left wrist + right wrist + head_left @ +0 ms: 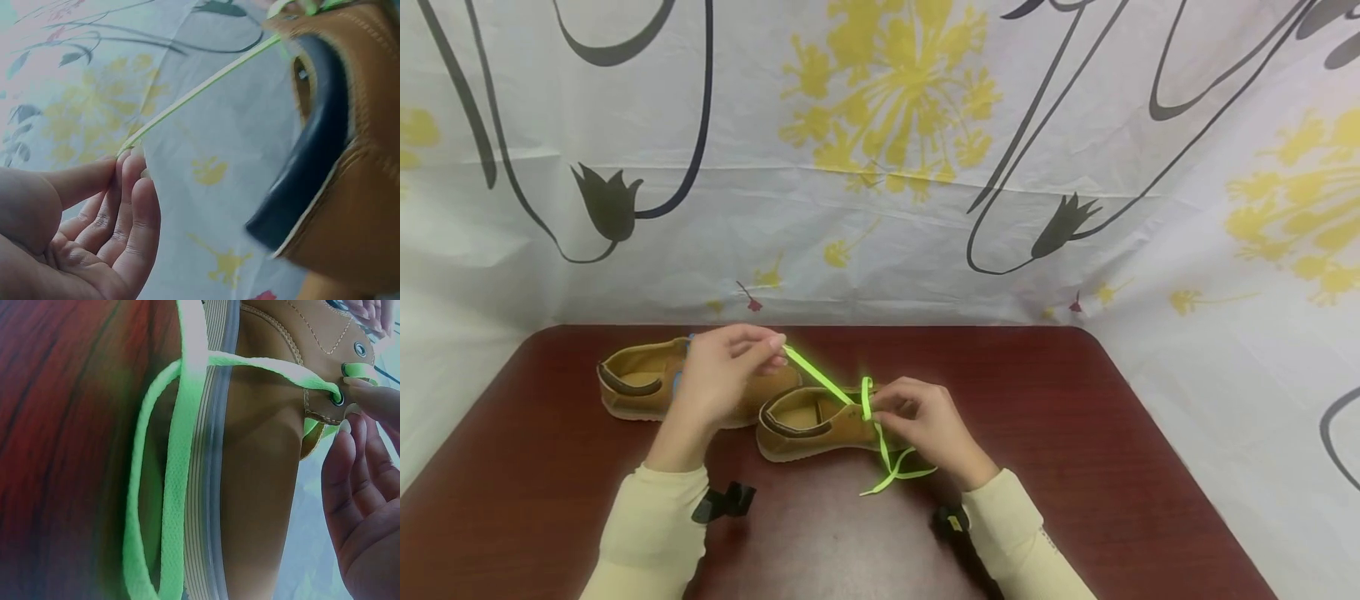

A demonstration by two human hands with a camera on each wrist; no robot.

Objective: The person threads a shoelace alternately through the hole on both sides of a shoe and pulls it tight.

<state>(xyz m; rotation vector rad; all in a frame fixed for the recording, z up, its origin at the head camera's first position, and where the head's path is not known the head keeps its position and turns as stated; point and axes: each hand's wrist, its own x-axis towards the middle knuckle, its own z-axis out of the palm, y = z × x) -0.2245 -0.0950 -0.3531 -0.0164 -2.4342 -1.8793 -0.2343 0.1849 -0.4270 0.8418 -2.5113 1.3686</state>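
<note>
A brown shoe (820,442) with a bright green shoelace (816,371) stands on the table, toe to the right. My left hand (722,367) pinches one end of the lace between thumb and fingertips, up and left of the shoe, and that stretch runs taut. At the eyelets, my right hand (928,421) grips the edge of the shoe's eyelet flap (325,403), thumb on top and fingers beneath. Lace passes through the eyelets there. The loose lace (175,456) hangs down the shoe's near side onto the table. My right hand hides the toe in the head view.
Behind my left hand stands a second brown shoe (632,404) with bits of blue at its lacing. The dark red wooden table (1037,500) meets a patterned white cloth (880,250) at its back and sides. Black straps with small devices sit at both wrists.
</note>
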